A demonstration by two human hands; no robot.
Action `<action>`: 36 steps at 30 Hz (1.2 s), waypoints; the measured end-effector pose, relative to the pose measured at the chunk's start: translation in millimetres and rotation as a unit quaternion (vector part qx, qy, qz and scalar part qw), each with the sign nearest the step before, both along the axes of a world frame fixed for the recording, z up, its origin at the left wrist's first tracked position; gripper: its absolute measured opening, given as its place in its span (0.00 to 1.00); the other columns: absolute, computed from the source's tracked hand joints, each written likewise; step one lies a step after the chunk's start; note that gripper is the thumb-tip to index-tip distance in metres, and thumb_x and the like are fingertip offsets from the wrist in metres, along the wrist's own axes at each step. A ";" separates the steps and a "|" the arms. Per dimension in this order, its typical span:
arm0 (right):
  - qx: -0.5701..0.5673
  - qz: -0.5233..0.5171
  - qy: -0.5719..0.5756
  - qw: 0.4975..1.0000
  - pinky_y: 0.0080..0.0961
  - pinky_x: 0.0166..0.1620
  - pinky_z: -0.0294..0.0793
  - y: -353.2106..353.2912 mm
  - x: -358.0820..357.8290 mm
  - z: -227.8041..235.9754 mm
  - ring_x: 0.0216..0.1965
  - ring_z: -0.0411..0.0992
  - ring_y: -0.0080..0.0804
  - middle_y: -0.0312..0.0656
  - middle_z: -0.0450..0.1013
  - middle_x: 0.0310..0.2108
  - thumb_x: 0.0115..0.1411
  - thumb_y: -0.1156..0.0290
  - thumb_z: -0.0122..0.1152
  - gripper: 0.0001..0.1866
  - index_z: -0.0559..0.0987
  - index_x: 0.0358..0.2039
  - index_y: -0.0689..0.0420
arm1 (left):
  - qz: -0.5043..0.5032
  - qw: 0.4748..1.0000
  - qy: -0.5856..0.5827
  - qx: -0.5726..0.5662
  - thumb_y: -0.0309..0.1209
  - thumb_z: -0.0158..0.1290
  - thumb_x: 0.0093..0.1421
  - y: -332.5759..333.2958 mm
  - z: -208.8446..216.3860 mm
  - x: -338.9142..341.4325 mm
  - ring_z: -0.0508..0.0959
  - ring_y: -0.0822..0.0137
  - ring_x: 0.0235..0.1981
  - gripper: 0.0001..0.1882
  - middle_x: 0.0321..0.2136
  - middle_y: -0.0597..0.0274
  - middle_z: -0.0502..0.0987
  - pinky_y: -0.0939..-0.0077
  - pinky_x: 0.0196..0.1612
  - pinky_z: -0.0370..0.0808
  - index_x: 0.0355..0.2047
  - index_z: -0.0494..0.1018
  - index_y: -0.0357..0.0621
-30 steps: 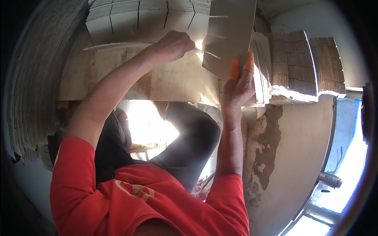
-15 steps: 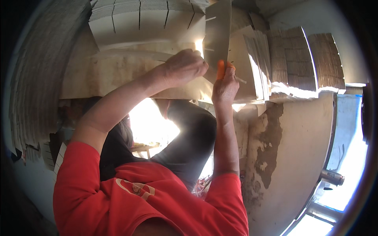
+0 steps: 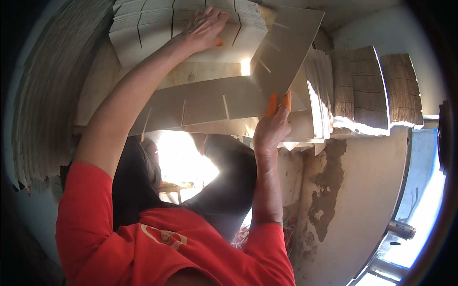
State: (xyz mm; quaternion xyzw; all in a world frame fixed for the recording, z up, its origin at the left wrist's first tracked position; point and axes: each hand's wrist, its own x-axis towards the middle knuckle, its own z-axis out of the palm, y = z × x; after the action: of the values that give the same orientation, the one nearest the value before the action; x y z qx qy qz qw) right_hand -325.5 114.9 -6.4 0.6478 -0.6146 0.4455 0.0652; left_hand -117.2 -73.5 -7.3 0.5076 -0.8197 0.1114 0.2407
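Note:
My right hand [image 3: 273, 129] pinches the lower end of a grey slotted cardboard strip [image 3: 291, 45] between thumb and finger, both in orange finger covers. The strip tilts up to the right. Another slotted cardboard strip [image 3: 202, 97] lies across the work board below my left arm, its slots facing me and its right end by the held strip. At the far side, my left hand [image 3: 206, 29] reaches over the front of a stack of slotted cardboard [image 3: 160, 35]. Its fingers are spread on the stack top, with the orange-covered thumb apart. Nothing shows in its grasp.
Thin cardboard pieces [image 3: 320, 90] stand on edge right of the work board [image 3: 102, 93]. Beyond them are brown bundled cardboard stacks [image 3: 367, 88]. A tall stack of sheets [image 3: 52, 95] rises at the left. My knees are under the board; a stained wall [image 3: 362, 190] is at right.
My left hand has moved from beside the right hand up to the far stack. The held strip now leans right, and a second strip shows lying across the board.

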 end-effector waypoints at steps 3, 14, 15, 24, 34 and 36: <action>-0.003 0.021 -0.022 1.000 0.20 0.31 0.76 -4.8 3.6 -2.3 0.28 0.78 0.32 0.51 0.76 0.36 0.59 0.83 0.53 0.24 0.61 0.57 0.68 | 0.056 0.997 -0.054 -0.013 0.30 0.62 0.44 -18.7 -19.8 5.6 0.68 0.59 0.45 0.19 0.40 0.60 0.71 0.65 0.48 0.67 0.36 0.71 0.39; -0.061 0.066 0.000 0.996 0.17 0.31 0.73 -9.1 7.7 0.7 0.27 0.75 0.27 0.49 0.76 0.35 0.59 0.85 0.53 0.28 0.59 0.60 0.67 | -0.102 0.992 0.023 -0.077 0.21 0.54 0.43 -9.0 -24.0 15.4 0.72 0.61 0.35 0.08 0.27 0.63 0.74 0.68 0.41 0.69 0.26 0.71 0.43; -0.050 0.068 -0.010 0.996 0.16 0.31 0.73 -8.3 7.9 2.4 0.27 0.75 0.27 0.48 0.76 0.35 0.59 0.85 0.53 0.28 0.59 0.60 0.67 | -0.096 0.993 0.032 -0.061 0.21 0.54 0.43 -5.5 -23.9 14.2 0.73 0.61 0.34 0.08 0.26 0.63 0.74 0.68 0.40 0.69 0.25 0.71 0.43; -0.013 0.054 -0.057 0.997 0.18 0.38 0.75 0.9 9.2 12.3 0.37 0.75 0.22 0.45 0.76 0.42 0.62 0.78 0.53 0.26 0.62 0.60 0.56 | -0.071 0.984 0.026 -0.160 0.24 0.52 0.44 -12.4 -40.4 17.8 0.72 0.62 0.33 0.06 0.24 0.61 0.72 0.68 0.39 0.70 0.25 0.70 0.43; -0.040 0.050 -0.037 0.997 0.18 0.36 0.75 -2.3 4.1 6.9 0.35 0.76 0.24 0.44 0.76 0.40 0.62 0.75 0.53 0.25 0.62 0.60 0.56 | -0.165 0.975 -0.029 -0.149 0.24 0.51 0.45 -1.6 -27.8 17.4 0.70 0.63 0.34 0.10 0.27 0.61 0.69 0.69 0.41 0.68 0.31 0.70 0.41; -0.019 0.059 -0.027 0.998 0.17 0.34 0.74 -0.7 4.6 10.4 0.32 0.76 0.25 0.48 0.76 0.41 0.58 0.84 0.52 0.28 0.60 0.60 0.63 | -0.162 0.981 -0.038 -0.104 0.23 0.51 0.45 2.6 -23.8 17.1 0.70 0.62 0.35 0.09 0.28 0.60 0.70 0.69 0.42 0.67 0.31 0.70 0.40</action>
State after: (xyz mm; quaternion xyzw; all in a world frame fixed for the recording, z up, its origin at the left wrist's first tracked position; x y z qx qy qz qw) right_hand -320.9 114.2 4.0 0.6693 -0.5684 0.4773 0.0341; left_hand -100.1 -70.9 -31.1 0.3360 -0.8835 0.1743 0.2758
